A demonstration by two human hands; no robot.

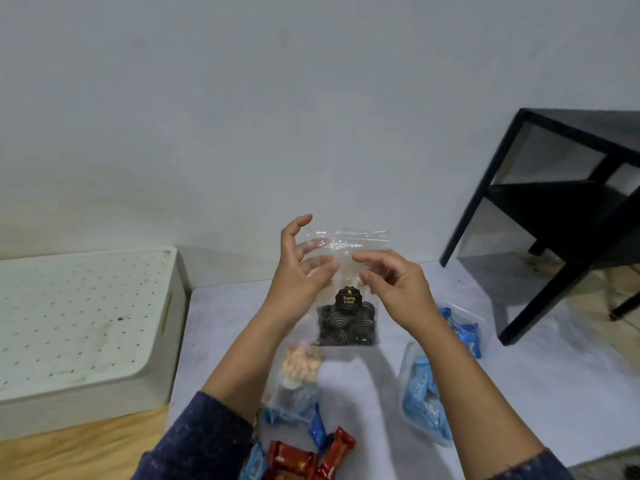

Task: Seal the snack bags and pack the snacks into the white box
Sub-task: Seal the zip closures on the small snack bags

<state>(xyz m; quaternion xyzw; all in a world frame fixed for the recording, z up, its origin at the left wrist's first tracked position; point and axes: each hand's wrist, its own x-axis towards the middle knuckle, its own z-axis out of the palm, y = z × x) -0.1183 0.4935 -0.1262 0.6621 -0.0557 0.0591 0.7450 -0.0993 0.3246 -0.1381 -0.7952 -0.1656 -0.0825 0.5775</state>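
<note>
- Left hand [298, 271] — raised, fingers spread and curled, palm facing right.
- Right hand [398, 289] — raised opposite, thumb and fingers loosely curled, near left fingertips.

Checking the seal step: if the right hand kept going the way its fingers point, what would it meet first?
The right hand points leftward, toward the left hand. It would probably meet the clear bag's upper film first, then the left hand's fingertips; depth is unclear.

A plain home room, judging by the bare white painted wall [242, 98], light wooden floor [86, 452], black metal-framed side table [554, 216] and white perforated-lid storage box [86, 317].
</note>
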